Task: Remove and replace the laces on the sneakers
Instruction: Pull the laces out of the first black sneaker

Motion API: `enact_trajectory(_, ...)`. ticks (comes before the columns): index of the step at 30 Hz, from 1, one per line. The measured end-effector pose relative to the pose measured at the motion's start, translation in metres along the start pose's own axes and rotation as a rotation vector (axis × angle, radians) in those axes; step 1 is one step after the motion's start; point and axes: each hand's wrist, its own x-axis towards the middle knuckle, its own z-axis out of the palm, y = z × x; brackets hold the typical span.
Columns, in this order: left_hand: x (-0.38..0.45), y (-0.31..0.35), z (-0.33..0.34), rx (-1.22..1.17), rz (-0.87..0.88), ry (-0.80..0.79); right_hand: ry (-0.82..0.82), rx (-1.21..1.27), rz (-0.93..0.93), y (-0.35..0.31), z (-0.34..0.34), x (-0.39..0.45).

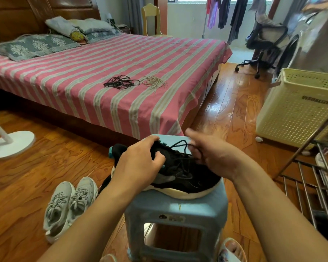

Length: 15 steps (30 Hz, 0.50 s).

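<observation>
Suede-like black fabric covers the sneaker (pixel 186 176), which lies on its side on a pale blue moulded plastic stool (pixel 175 210) near the bottom centre of the view; its thick cream sole faces six o'clock and a teal tab shows at the heel, toward nine o'clock. The left hand (pixel 140 161) grips the shoe's collar, fingers curled over the top edge. The right hand (pixel 210 157) pinches the thin black lace (pixel 180 145), a loop of which arches up at twelve o'clock from the eyelets. A small dark logo is stamped on the stool's front, too blurred to read.

On the wooden floor at eight o'clock from the stool stands a pair of grey mesh sneakers (pixel 68 203) with flat grey laces still threaded. Up at twelve o'clock, on the pink-and-beige striped sheet of the bed (pixel 84 76), lie two loose bundles just beside each other: thin black laces (pixel 120 83) and round beige laces (pixel 153 82).

At two o'clock stands a cream perforated plastic laundry basket (pixel 295 108), rectangular, with dark lettering on its side that cannot be made out.
</observation>
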Motion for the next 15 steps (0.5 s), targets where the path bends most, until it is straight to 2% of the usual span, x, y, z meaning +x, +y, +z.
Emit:
enact_trajectory(1,0.000,0.000,0.000,0.003,0.003,0.000,-0.042,-0.159,-0.008,-0.001,0.000,0.000)
enact_trajectory(2,0.000,-0.001,0.000,0.007,0.004,-0.001,-0.074,-0.190,-0.046,-0.004,0.001,-0.001)
enact_trajectory(3,0.001,-0.002,0.000,0.009,0.001,-0.004,-0.086,-0.048,-0.101,-0.006,0.001,-0.001)
enact_trajectory(4,0.002,-0.003,-0.001,0.005,-0.009,-0.008,-0.052,0.263,-0.159,-0.010,-0.001,-0.002)
enact_trajectory(6,0.004,-0.007,-0.002,-0.020,-0.042,-0.013,-0.021,1.042,-0.269,-0.015,-0.017,-0.004)
enact_trajectory(7,0.005,-0.009,-0.002,-0.033,-0.053,-0.017,-0.038,1.242,-0.289,-0.016,-0.024,-0.007)
enact_trajectory(8,0.005,-0.009,-0.003,-0.037,-0.057,-0.022,-0.080,1.278,-0.269,-0.014,-0.030,-0.010)
enact_trajectory(10,0.004,-0.006,-0.002,-0.008,-0.041,-0.027,-0.115,0.961,-0.144,-0.008,-0.035,-0.012)
enact_trajectory(11,0.002,-0.003,-0.002,0.008,-0.031,-0.025,-0.070,0.785,-0.117,-0.006,-0.037,-0.013)
enact_trajectory(12,0.002,-0.002,-0.001,0.016,-0.025,-0.023,-0.009,0.750,-0.145,-0.004,-0.040,-0.012)
enact_trajectory(15,0.002,0.001,-0.001,-0.004,-0.025,-0.042,0.248,1.019,-0.423,-0.006,-0.048,-0.008)
